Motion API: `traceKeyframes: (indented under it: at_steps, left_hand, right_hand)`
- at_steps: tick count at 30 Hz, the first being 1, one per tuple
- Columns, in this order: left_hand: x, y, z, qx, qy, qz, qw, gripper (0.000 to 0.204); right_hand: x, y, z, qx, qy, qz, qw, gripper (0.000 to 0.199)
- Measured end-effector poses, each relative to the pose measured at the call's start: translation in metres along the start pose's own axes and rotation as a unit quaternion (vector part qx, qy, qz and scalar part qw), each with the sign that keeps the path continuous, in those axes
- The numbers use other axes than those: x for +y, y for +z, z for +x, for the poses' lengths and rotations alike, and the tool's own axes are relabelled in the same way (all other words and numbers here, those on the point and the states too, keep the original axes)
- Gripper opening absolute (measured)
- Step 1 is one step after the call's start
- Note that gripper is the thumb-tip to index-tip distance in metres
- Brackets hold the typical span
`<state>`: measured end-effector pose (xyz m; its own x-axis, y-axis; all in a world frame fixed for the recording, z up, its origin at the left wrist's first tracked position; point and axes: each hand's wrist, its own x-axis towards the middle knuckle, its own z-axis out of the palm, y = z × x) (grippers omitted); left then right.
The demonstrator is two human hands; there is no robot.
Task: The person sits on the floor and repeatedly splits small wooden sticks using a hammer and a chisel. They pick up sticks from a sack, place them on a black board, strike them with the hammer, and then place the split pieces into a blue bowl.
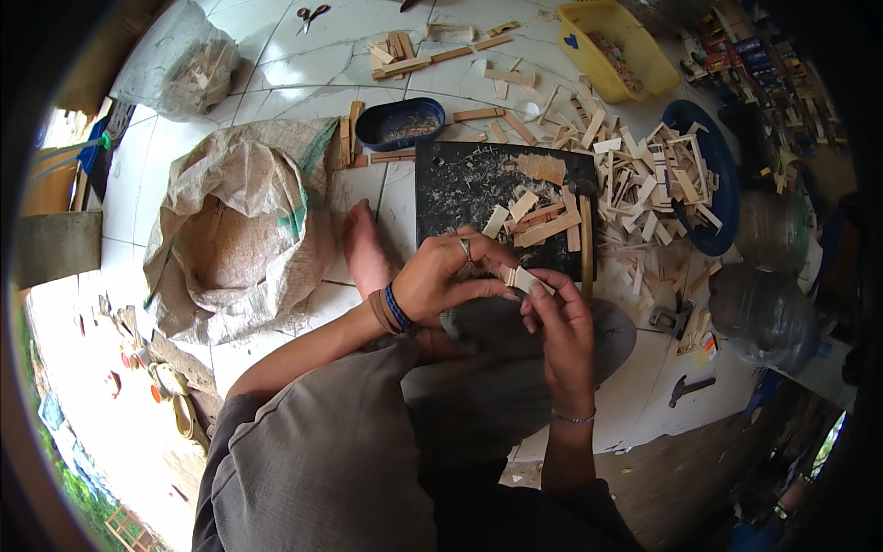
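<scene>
My left hand (449, 273), with a ring and bracelets at the wrist, pinches a small pale wooden piece (524, 280) from the left. On its other side, my right hand (563, 320) closes thumb and fingers on the same piece. Both hands meet above my lap, at the near edge of a black board (441, 198). Sawdust and several loose wooden strips (549, 228) lie on that board. A hammer (587, 241) with a wooden handle rests along its right edge. My fingers partly cover the held piece, so I cannot tell whether it is one part or several.
Right of the board, a heap of wooden pieces (635, 189) spills around a blue basin (717, 225). A yellow tub (658, 55) stands behind. An open woven sack (175, 244) is left of my bare foot (366, 248). Another hammer (690, 390) lies at right; scissors (313, 16) lie far off.
</scene>
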<state>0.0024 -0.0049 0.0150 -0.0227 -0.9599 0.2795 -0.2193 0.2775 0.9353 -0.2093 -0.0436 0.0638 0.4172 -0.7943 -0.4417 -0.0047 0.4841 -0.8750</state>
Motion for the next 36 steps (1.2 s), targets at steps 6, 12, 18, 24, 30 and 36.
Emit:
traceKeyframes:
  at_steps: [6,12,18,24,30,36]
  left_hand:
    - [-0.002,0.001,-0.003,0.016,-0.013,-0.022,1.000,0.032]
    - [-0.003,0.003,-0.003,0.018,-0.009,-0.027,0.999,0.030]
    - [-0.004,0.004,-0.003,0.023,-0.009,-0.040,0.999,0.030]
    - [-0.005,0.004,-0.004,0.014,-0.033,-0.042,0.999,0.030]
    - [-0.008,0.005,-0.002,0.028,0.019,-0.050,0.998,0.031]
    - [-0.005,-0.007,-0.002,0.003,-0.028,-0.105,0.994,0.041]
  right_hand:
    - [-0.001,0.004,0.002,0.010,-0.020,-0.068,0.997,0.020]
    - [-0.003,0.007,0.001,0.025,-0.014,-0.106,0.994,0.019]
    - [-0.003,0.007,0.002,0.026,-0.017,-0.116,0.993,0.020]
    - [-0.004,0.009,0.001,0.038,-0.024,-0.133,0.990,0.020]
    - [-0.005,0.009,0.002,0.039,-0.023,-0.138,0.989,0.020]
    - [-0.006,0.008,0.003,0.036,-0.019,-0.131,0.991,0.020]
